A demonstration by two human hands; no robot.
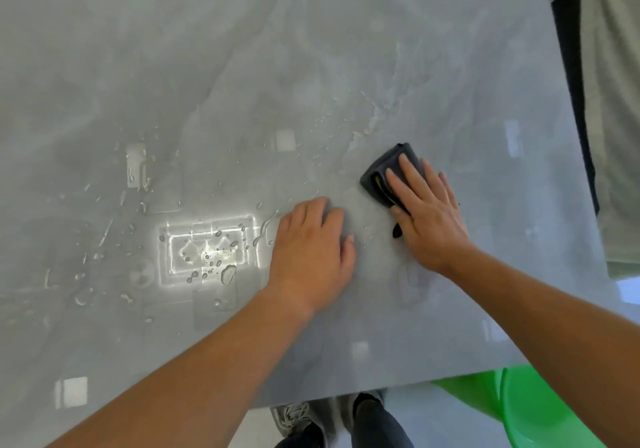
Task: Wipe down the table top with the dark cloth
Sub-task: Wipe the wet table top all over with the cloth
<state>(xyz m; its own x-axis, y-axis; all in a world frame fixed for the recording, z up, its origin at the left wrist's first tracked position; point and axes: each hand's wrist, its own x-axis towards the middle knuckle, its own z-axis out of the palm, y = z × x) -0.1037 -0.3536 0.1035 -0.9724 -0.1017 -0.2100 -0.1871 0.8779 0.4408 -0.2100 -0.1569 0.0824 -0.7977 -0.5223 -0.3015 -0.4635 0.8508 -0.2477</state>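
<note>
Beneath the right grip (429, 219), fingers (412, 179) spread flat, lies the dark cloth (379, 175), seemingly folded.

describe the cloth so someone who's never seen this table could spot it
On the grey table top, look right of centre, under the flat right hand. The dark cloth is folded, the only dark thing on the pale surface, with a yellow-green stripe.

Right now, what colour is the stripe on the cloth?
Yellow-green stripe on the dark grey cloth under the right hand; head view.

Bright overhead light glares off the wet table top (311, 66); wide-angle edges bend.
</note>
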